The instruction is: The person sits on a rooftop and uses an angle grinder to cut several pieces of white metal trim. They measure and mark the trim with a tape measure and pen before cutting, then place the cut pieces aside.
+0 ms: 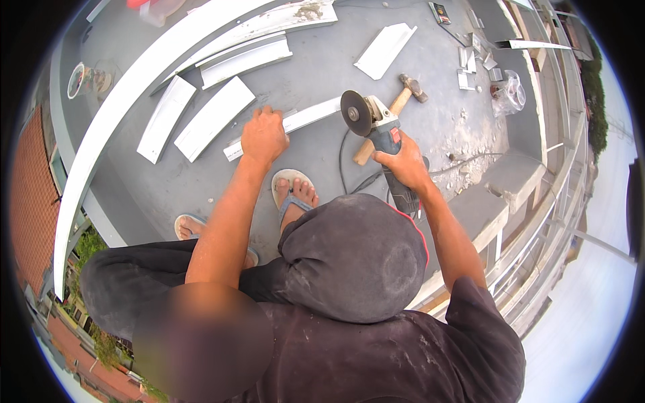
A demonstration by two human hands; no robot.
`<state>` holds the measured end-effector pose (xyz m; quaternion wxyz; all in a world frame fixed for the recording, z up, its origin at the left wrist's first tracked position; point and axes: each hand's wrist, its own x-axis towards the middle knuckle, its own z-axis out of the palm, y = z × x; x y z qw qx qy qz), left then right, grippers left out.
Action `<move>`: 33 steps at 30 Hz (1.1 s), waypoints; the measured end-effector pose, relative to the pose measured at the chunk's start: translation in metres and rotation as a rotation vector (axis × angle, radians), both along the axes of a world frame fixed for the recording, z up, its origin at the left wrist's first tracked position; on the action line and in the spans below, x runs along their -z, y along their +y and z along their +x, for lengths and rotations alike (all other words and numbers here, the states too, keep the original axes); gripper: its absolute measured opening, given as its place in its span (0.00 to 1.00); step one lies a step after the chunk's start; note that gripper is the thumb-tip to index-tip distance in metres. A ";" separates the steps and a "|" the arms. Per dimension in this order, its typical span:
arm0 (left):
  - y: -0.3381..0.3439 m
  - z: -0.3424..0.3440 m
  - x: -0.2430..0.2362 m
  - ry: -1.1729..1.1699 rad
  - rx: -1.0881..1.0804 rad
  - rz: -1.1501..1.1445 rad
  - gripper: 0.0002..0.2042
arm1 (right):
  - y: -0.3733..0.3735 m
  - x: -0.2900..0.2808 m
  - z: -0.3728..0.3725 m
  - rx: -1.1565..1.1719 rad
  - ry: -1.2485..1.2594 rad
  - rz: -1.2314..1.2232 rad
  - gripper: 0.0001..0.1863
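Observation:
My left hand [264,136] is closed over a narrow white metal profile [312,115], whose ends show on both sides of it. In my right hand [406,164] is an angle grinder [388,138], gripped round its dark body. The grinder's dark cutting disc [356,113] is just beyond the far right end of the profile, and I cannot tell whether they touch. A hammer [400,101] with a wooden handle lies on the floor behind the grinder, partly hidden by it. My sandalled foot [295,191] is close below the profile.
Cut white channel pieces [215,119] lie at the left, another piece [385,50] farther off. A long white strip [107,134] curves along the left. Rubble [470,151], small metal offcuts [467,60] and a clear plastic container [508,94] are at the right. A cord [344,161] trails by the grinder.

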<state>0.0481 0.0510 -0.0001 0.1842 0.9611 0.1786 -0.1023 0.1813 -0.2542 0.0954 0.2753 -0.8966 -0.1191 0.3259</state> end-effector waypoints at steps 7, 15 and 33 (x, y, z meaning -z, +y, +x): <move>0.015 0.012 -0.008 0.070 -0.056 -0.062 0.17 | 0.018 -0.012 0.003 0.029 0.036 -0.060 0.34; 0.014 0.013 -0.007 0.024 -0.039 -0.065 0.15 | 0.018 0.000 0.007 -0.010 0.007 -0.024 0.34; 0.016 0.014 -0.004 0.051 -0.030 -0.072 0.15 | 0.043 -0.011 0.018 -0.032 0.035 -0.090 0.42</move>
